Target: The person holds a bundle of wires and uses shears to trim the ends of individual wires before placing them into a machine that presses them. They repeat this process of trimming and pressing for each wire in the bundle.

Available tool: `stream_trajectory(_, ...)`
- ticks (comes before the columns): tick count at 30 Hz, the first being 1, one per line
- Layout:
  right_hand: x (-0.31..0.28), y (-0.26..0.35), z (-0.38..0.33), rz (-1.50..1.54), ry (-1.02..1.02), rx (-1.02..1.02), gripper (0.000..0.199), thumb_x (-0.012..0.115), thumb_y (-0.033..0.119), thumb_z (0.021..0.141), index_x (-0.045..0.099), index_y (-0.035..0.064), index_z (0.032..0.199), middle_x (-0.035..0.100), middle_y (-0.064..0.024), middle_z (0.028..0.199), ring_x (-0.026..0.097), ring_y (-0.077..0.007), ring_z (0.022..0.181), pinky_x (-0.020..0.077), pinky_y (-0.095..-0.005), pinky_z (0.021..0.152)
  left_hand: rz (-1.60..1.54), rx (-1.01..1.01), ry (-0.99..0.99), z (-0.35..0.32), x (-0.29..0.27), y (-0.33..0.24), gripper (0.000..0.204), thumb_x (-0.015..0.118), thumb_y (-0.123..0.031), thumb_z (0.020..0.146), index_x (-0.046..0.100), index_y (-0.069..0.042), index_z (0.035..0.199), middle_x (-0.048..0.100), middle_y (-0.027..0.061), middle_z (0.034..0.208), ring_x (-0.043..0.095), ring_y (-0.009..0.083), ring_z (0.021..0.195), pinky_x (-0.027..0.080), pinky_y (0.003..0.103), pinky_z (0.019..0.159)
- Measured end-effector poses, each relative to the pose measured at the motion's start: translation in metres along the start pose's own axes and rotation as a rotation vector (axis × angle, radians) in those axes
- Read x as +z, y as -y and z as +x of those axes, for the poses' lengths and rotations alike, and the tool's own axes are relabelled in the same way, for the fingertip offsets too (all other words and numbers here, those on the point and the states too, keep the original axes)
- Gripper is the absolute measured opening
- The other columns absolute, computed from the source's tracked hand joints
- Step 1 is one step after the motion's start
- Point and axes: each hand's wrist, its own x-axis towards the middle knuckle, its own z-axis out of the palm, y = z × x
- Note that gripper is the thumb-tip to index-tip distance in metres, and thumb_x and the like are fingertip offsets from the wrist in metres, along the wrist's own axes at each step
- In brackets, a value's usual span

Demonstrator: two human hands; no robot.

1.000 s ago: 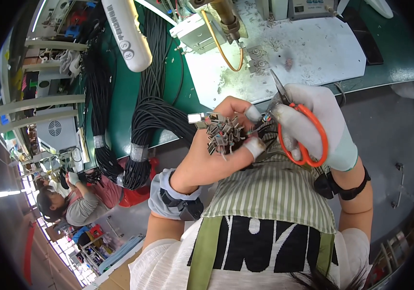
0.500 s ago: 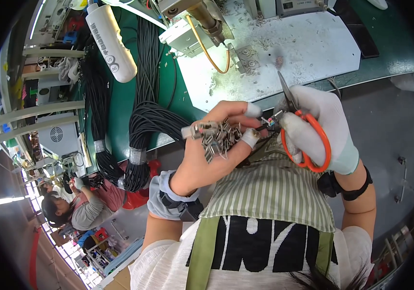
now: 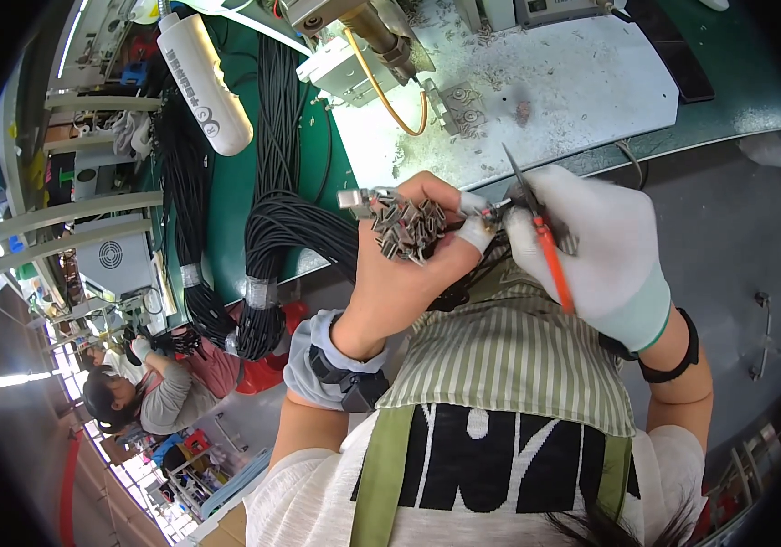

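A cluster of small metal connector ends (image 3: 404,228) juts from my left hand (image 3: 395,296), which is closed around it; white covers sit on its thumb and index fingertip. Between that thumb and index finger a dark cable end (image 3: 497,211) with tiny coloured wires is pinched. My right hand (image 3: 605,242), in a white glove with a mint cuff, holds orange-handled scissors (image 3: 550,260). Their dark pointed blades tilt up and left, beside the cable end. The gloved fingertips meet the cable end too; whether they grip it I cannot tell.
Beyond my hands a white plate (image 3: 582,100) strewn with metal bits lies on the green bench, under a press-like machine (image 3: 381,46). Thick bundles of black cable (image 3: 277,137) hang over the bench edge at left. A white tubular lamp (image 3: 204,82) stands above them. Another person (image 3: 158,392) works further left.
The scissors have turned, so their handle loops now show edge-on, and the blades have shifted left. My left hand has moved slightly up with the connectors, and my gloved fingers have come closer to it.
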Motion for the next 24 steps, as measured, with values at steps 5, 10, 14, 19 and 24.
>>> stream_trajectory(5, -0.001, 0.005, -0.007, -0.581, -0.103, -0.231, 0.021, 0.066, 0.011, 0.070, 0.061, 0.0063, 0.090, 0.053, -0.0065, 0.063, 0.059, -0.0205, 0.061, 0.0513, -0.0361, 0.077, 0.172, 0.051, -0.072, 0.001, 0.009, -0.003, 0.021, 0.070, 0.002, 0.073, 0.055, 0.000, 0.088, 0.057, -0.0033, 0.072, 0.049, 0.0005, 0.063, 0.042, 0.016, 0.058)
stream_trajectory(10, -0.007, 0.005, -0.011, -0.793, 0.015, -0.248, 0.023, 0.064, 0.013, 0.073, 0.060, 0.0062, 0.094, 0.049, -0.0048, 0.062, 0.057, -0.0221, 0.062, 0.0496, -0.0368, 0.085, 0.184, 0.097, -0.063, 0.003, 0.016, -0.004, 0.018, 0.068, 0.005, 0.074, 0.056, 0.000, 0.087, 0.061, -0.0017, 0.076, 0.051, -0.0009, 0.066, 0.040, 0.013, 0.057)
stream_trajectory(14, -0.018, 0.004, -0.008, -0.825, 0.044, -0.312, 0.022, 0.061, 0.013, 0.076, 0.059, 0.0059, 0.097, 0.049, -0.0046, 0.062, 0.057, -0.0219, 0.063, 0.0494, -0.0360, 0.084, 0.158, 0.098, -0.076, 0.005, 0.020, -0.007, 0.018, 0.068, 0.005, 0.074, 0.057, 0.000, 0.087, 0.060, -0.0020, 0.076, 0.051, -0.0009, 0.067, 0.040, 0.013, 0.058)
stream_trajectory(19, -0.023, 0.003, -0.003, -0.878, 0.047, -0.398, 0.021, 0.062, 0.014, 0.076, 0.059, 0.0053, 0.096, 0.050, -0.0061, 0.060, 0.056, -0.0246, 0.057, 0.0513, -0.0362, 0.071, 0.186, 0.066, -0.088, 0.008, 0.020, -0.009, 0.021, 0.069, 0.003, 0.072, 0.056, 0.000, 0.088, 0.058, -0.0018, 0.072, 0.051, 0.0013, 0.065, 0.042, 0.017, 0.058)
stream_trajectory(24, -0.020, -0.001, -0.002, -0.478, 0.231, -0.097, 0.019, 0.063, 0.010, 0.076, 0.060, 0.0035, 0.094, 0.052, -0.0090, 0.058, 0.054, -0.0282, 0.051, 0.0481, -0.0349, 0.055, 0.182, 0.303, -0.159, 0.012, 0.021, 0.004, 0.018, 0.065, 0.006, 0.074, 0.056, 0.000, 0.089, 0.059, 0.0010, 0.077, 0.052, 0.0032, 0.067, 0.042, 0.018, 0.059)
